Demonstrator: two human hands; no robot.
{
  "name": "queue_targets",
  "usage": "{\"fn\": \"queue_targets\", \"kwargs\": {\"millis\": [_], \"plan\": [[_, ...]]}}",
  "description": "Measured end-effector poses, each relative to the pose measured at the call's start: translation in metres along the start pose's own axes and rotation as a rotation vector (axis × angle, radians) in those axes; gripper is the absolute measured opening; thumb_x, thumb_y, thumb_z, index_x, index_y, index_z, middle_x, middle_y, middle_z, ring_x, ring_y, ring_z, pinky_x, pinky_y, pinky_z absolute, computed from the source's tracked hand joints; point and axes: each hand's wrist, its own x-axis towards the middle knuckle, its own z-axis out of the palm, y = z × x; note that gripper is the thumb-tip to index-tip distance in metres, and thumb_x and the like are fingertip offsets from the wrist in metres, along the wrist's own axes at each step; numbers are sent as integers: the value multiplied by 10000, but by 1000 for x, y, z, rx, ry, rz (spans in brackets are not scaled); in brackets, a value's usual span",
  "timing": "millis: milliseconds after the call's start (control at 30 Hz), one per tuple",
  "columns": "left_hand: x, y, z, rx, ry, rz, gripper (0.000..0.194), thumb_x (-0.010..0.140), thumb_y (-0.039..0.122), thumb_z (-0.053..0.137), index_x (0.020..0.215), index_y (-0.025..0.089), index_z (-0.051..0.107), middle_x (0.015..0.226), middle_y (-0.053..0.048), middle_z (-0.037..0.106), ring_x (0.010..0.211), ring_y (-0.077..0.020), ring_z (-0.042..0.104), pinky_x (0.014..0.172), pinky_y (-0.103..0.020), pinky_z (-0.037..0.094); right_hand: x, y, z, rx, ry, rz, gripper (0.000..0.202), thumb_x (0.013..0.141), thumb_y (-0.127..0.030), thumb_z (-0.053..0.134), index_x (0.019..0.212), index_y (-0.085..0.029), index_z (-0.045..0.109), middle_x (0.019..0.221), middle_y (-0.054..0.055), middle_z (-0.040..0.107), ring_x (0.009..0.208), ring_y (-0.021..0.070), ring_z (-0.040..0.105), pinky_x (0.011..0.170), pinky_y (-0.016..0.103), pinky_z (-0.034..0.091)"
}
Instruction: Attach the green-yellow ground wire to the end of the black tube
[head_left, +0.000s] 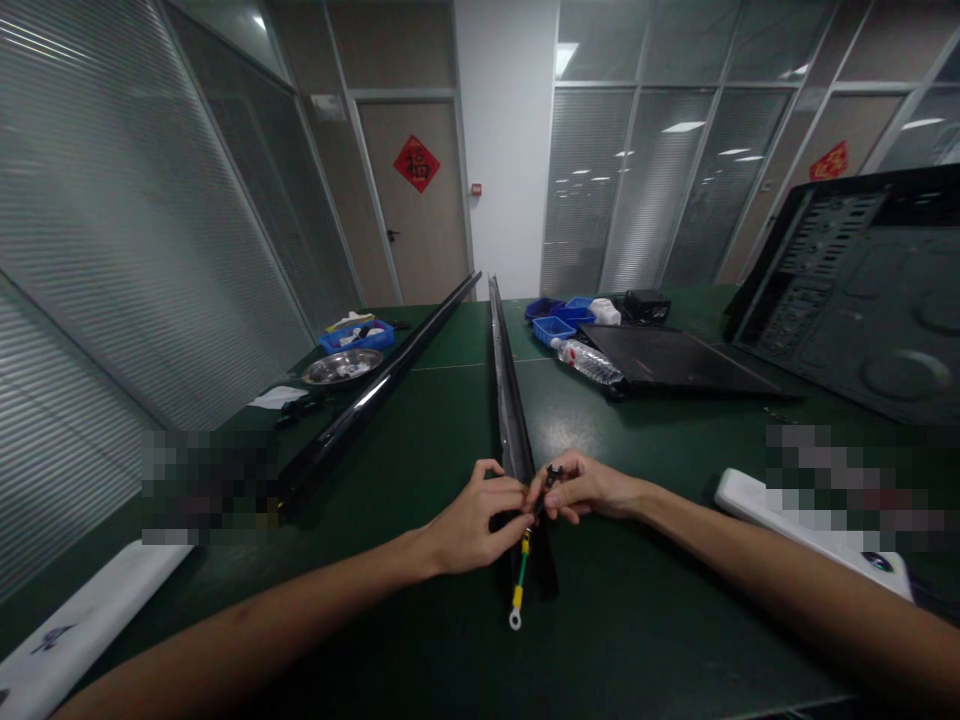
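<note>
Both hands meet over the near end of a long black metal channel (513, 420) lying on the green table. My right hand (574, 487) pinches a small dark tool with a forked end (553, 475). Close beside it, my left hand (481, 515) has its fingers closed at the channel's edge; what they grip is hidden. A short green-yellow wire (523, 565) with a ring terminal hangs below the fingertips toward the front.
A second black bar (382, 385) lies at left, near a metal bowl (343, 367) and a blue tray (357, 337). At right are a plastic bottle (589, 361), a black panel (675, 360), a computer case (862, 290) and a white device (814, 535).
</note>
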Motion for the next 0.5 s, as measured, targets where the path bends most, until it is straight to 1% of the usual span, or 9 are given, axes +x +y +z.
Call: {"fn": "queue_targets", "kwargs": {"millis": [200, 500], "plan": [[2, -3, 2, -26, 27, -18, 156, 1037, 229, 523, 989, 196, 668, 978, -7, 719, 956, -169, 646, 1091, -416, 250, 4, -1, -8, 163, 30, 33, 238, 794, -221, 842, 989, -103, 772, 684, 19, 702, 413, 34, 495, 355, 118, 305], [3, -3, 1, -14, 18, -34, 155, 1039, 224, 523, 999, 200, 670, 991, -4, 718, 982, -174, 639, 1093, -404, 276, 5, 0, -9, 184, 43, 51, 247, 808, -224, 837, 1011, -101, 770, 685, 17, 688, 427, 38, 499, 358, 121, 300]]}}
